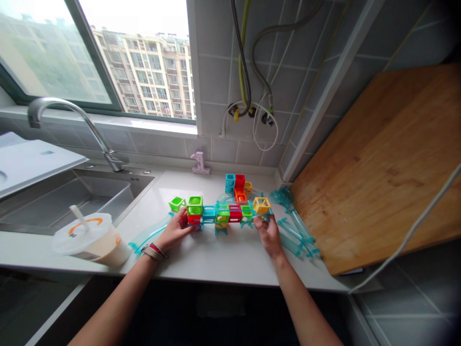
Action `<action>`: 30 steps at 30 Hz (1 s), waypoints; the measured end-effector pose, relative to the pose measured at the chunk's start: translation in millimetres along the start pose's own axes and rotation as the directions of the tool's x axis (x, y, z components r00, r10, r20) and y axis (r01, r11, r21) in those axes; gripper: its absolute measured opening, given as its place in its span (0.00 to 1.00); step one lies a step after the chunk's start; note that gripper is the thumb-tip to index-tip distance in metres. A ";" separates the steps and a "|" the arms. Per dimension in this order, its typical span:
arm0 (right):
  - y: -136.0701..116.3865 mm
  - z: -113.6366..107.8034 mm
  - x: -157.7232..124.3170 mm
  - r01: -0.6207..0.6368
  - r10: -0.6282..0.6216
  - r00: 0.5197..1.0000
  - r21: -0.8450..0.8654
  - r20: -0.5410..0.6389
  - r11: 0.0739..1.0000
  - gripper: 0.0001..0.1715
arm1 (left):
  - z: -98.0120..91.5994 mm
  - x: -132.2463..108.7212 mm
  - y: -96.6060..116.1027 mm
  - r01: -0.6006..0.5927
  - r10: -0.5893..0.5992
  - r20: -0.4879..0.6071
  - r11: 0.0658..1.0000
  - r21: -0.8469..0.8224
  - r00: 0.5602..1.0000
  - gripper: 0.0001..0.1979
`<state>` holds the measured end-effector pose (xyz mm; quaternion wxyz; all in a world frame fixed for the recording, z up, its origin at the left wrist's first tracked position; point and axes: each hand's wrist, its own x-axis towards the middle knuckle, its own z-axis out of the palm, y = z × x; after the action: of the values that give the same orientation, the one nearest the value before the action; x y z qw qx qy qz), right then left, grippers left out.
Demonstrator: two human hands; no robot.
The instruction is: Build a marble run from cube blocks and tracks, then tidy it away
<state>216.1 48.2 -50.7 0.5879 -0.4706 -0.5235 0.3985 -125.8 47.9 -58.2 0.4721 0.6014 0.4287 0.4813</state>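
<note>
A row of joined, see-through toy blocks (235,214) in red, green and blue lies across the middle of the counter. My left hand (175,231) grips its left end, where a green block (195,205) sits on a red one. Fingers of my right hand (268,235) are closed on the right end, just under a yellow block (261,205). A loose green block (177,203) lies beyond my left fingertips. Behind the row stands a small stack of blue, red and orange blocks (239,182). Teal track pieces (153,234) lie by my left wrist.
More teal track pieces (297,235) lie at right, beside a leaning wooden board (389,168). A lidded drink cup with a straw (90,238) stands near the front edge at left. Behind it are the sink (142,185) and faucet (90,122). A white cable (406,240) hangs at right.
</note>
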 end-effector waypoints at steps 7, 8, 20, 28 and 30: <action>-6.6 2.0 -1.2 0.020 -0.020 1.000 -0.008 -0.006 1.000 0.33 | 2.4 -0.3 2.5 -0.020 0.020 -0.009 1.000 0.015 1.000 0.25; -6.5 2.1 -1.2 0.020 -0.020 1.000 -0.010 -0.006 1.000 0.32 | 2.4 -0.2 2.8 -0.022 0.022 -0.009 1.000 0.014 1.000 0.24; 2.4 -1.4 0.1 0.009 -0.009 1.000 -0.060 -0.011 0.998 0.37 | 1.3 0.8 -0.1 -0.041 0.041 0.011 0.999 -0.004 0.999 0.28; -1.3 -0.6 -1.0 0.013 -0.013 1.000 -0.066 -0.010 0.998 0.36 | 2.0 1.1 3.4 -0.027 0.027 0.012 1.000 -0.005 1.000 0.28; -3.7 0.2 -1.5 0.020 -0.020 1.000 -0.053 0.001 0.998 0.34 | 2.0 0.7 4.1 -0.025 0.025 0.009 1.000 -0.005 1.000 0.28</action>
<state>215.6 46.0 -47.5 0.5793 -0.4806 -0.5386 0.3786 -123.5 47.5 -54.2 0.4696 0.6076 0.4178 0.4855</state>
